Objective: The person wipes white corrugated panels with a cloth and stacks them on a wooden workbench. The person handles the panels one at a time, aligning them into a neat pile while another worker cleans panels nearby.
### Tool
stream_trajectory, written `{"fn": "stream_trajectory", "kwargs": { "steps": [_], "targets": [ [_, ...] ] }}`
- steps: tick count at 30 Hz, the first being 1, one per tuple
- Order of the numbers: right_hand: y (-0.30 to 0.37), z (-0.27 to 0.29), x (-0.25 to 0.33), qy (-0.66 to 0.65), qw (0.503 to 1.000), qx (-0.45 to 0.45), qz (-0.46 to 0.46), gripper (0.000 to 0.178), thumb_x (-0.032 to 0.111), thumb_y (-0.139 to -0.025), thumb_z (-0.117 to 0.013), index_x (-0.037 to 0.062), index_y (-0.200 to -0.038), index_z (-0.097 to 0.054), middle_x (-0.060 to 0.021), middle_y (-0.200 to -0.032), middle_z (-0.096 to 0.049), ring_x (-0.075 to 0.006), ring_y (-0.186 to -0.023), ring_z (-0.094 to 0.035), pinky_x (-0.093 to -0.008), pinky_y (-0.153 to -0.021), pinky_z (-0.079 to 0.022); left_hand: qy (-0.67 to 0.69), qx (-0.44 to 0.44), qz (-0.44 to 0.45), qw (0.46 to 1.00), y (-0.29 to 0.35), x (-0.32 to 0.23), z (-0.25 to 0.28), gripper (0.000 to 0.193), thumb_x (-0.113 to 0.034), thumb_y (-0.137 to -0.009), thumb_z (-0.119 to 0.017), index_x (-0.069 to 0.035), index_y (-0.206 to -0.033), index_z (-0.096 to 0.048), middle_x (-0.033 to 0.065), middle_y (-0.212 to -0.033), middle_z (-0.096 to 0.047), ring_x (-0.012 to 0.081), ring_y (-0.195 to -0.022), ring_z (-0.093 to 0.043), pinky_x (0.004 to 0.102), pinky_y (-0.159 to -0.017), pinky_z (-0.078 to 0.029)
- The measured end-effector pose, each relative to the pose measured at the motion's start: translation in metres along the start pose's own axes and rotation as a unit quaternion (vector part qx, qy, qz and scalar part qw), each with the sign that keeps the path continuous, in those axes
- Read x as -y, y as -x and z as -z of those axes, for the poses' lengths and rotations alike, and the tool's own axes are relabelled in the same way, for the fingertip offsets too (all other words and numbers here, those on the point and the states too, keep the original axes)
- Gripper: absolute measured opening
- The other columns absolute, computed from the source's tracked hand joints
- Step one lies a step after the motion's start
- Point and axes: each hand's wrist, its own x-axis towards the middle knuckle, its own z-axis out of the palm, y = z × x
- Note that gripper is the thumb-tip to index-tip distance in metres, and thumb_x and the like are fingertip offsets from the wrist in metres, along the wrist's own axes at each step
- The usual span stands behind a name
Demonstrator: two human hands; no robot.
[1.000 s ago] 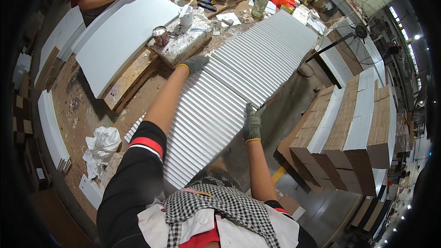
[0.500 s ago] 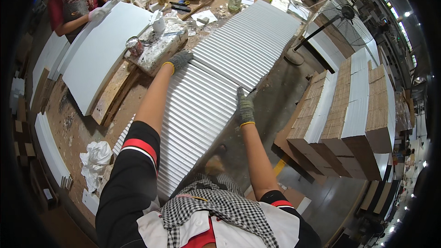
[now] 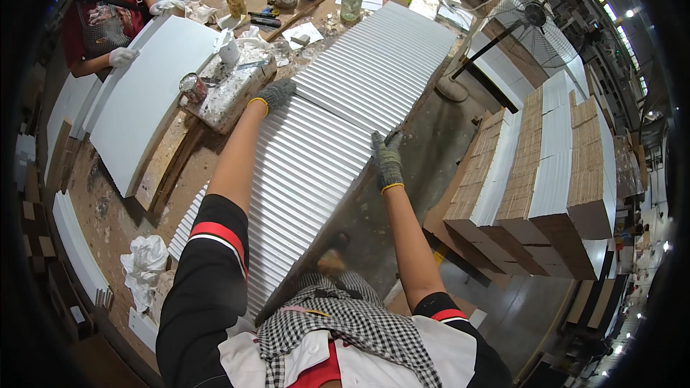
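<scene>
A near ribbed white panel [image 3: 298,172] and a far ribbed white panel [image 3: 381,61] lie end to end on the worktable, meeting at a narrow crosswise seam. My left hand [image 3: 274,93], in a grey knit glove with a yellow cuff, is closed on the left edge at this seam. On the opposite edge is my right hand [image 3: 388,162] in a matching glove. Its thumb rests against the panel rim by the seam, and its other fingers are partly hidden along the side.
Left of the panels stand a paint-stained block [image 3: 241,90], a red can [image 3: 192,88] and a smooth white board [image 3: 154,93] that a co-worker [image 3: 108,14] touches. A glass bottle [image 3: 351,0] stands beyond. Rightward are stacked boards [image 3: 532,172] and a fan [image 3: 532,18].
The view has shifted slightly. Both my hands keep their places at the seam, and the panels look unmoved. The co-worker's gloved hands now both show at the white board.
</scene>
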Motion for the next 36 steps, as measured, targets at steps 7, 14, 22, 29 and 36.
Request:
{"fn": "stream_trajectory", "kwargs": {
  "steps": [7, 14, 22, 29, 36],
  "targets": [
    [-0.004, 0.002, -0.038, 0.112, 0.99, 0.079, 0.009, 0.102, 0.062, -0.096, -0.065, 0.0064, -0.167, -0.017, -0.0151, -0.164, -0.038, -0.0321, -0.139, -0.051, -0.0361, -0.112, -0.042, -0.105, -0.248, 0.029, 0.962, 0.021, 0.01, 0.017, 0.041, -0.026, -0.105, -0.044, -0.012, -0.142, -0.057, 0.0099, -0.151, -0.056, 0.022, -0.137, -0.055, 0.0394, -0.113, -0.044],
    [-0.04, 0.051, -0.014, -0.179, 0.969, 0.069, -0.158, 0.076, 0.062, -0.108, -0.035, 0.0126, -0.165, -0.029, -0.0042, -0.17, -0.029, -0.021, -0.155, -0.029, -0.0384, -0.126, -0.023, 0.142, -0.056, 0.071, 0.986, -0.025, -0.032, 0.035, 0.041, -0.03, -0.108, -0.046, -0.016, -0.144, -0.059, 0.0109, -0.15, -0.056, 0.0313, -0.144, -0.047, 0.0406, -0.121, -0.033],
    [-0.035, 0.037, -0.022, 0.273, 0.937, 0.197, 0.093, 0.055, 0.029, -0.115, -0.026, 0.0025, -0.163, -0.026, -0.018, -0.17, -0.023, -0.0308, -0.158, -0.02, -0.0428, -0.129, -0.018, 0.093, -0.116, 0.245, 0.958, -0.035, -0.004, 0.016, 0.044, -0.02, -0.107, -0.046, -0.006, -0.148, -0.05, 0.0166, -0.156, -0.048, 0.0275, -0.142, -0.049, 0.037, -0.116, -0.041],
    [-0.076, 0.059, -0.009, 0.252, 0.957, 0.129, 0.06, 0.06, 0.005, -0.105, -0.033, -0.0017, -0.163, -0.022, -0.0242, -0.17, -0.015, -0.0371, -0.159, -0.015, -0.0374, -0.129, -0.019, 0.165, -0.096, 0.005, 0.982, -0.065, -0.035, 0.054, 0.037, -0.019, -0.106, -0.045, -0.005, -0.136, -0.062, 0.0152, -0.149, -0.056, 0.0296, -0.14, -0.051, 0.0378, -0.117, -0.04],
    [-0.106, 0.049, -0.021, 0.147, 0.983, 0.077, 0.073, 0.083, 0.042, -0.106, -0.052, -0.003, -0.164, -0.011, -0.027, -0.166, -0.029, -0.0392, -0.156, -0.026, -0.0393, -0.125, -0.027, -0.059, 0.004, -0.021, 0.998, -0.096, -0.045, 0.052, 0.031, -0.018, -0.105, -0.045, -0.004, -0.124, -0.065, 0.0198, -0.13, -0.067, 0.0342, -0.114, -0.067, 0.0416, -0.099, -0.053]
  ]
}}
